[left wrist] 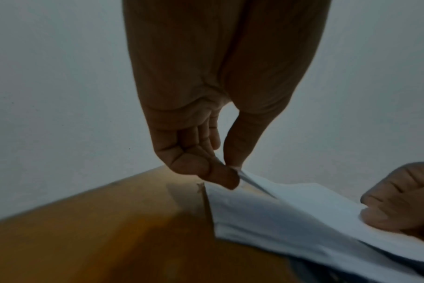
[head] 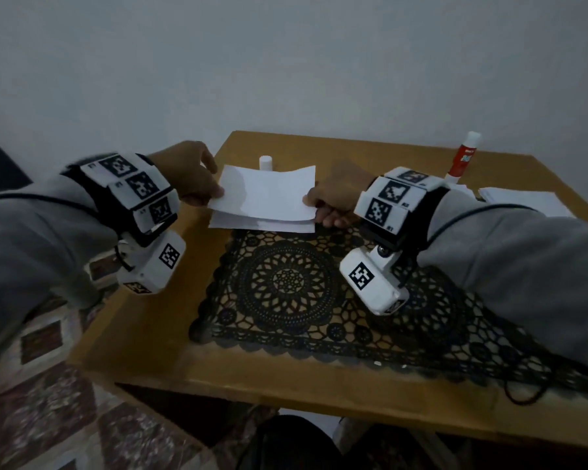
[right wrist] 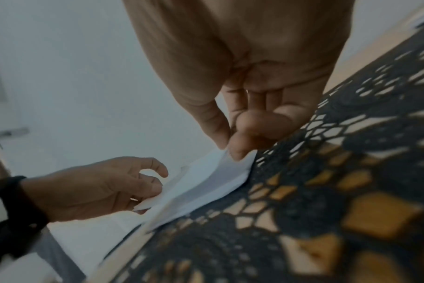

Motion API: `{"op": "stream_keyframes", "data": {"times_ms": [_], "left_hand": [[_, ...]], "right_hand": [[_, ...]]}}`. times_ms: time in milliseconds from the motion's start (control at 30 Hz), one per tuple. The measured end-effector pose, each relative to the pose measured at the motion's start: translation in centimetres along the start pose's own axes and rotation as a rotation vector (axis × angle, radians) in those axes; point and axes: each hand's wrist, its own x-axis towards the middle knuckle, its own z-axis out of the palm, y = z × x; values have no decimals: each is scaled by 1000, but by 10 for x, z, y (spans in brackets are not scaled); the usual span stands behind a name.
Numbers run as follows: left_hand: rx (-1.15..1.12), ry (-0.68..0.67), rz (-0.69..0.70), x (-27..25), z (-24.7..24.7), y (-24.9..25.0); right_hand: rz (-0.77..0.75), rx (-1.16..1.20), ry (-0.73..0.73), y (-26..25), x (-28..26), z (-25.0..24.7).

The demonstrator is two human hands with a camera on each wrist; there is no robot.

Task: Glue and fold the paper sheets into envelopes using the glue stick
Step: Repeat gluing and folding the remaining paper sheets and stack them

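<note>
A white paper sheet [head: 263,198] lies folded over at the far middle of the wooden table [head: 150,327], its upper layer lifted off the lower one. My left hand [head: 197,184] pinches the sheet's left edge between thumb and fingers; the pinch shows close up in the left wrist view, left hand [left wrist: 230,172] on the paper sheet [left wrist: 291,210]. My right hand [head: 330,201] pinches the right edge, seen as the right hand [right wrist: 232,147] on the paper sheet [right wrist: 206,183]. A red glue stick [head: 462,157] stands uncapped at the far right. Its white cap [head: 265,162] stands behind the sheet.
A black lace doily [head: 286,283] covers the table's middle, under the sheet's near edge. A pile of white paper [head: 523,201] lies at the far right by the glue stick. A plain wall rises right behind the table. Patterned carpet [head: 48,401] shows to the left.
</note>
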Motion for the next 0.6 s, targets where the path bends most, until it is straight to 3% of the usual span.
{"op": "stream_keyframes", "data": {"times_ms": [333,500,600], "left_hand": [[301,-45,92,-1,8,-1],[428,-111,141,-10,14,3],[550,-81,164,-15,19,6]], "right_hand": [[-79,-181,62,12,-5,-9],[-216,-242,219,34,-27,-27],[-358,-394,358,60,-46,-49]]}}
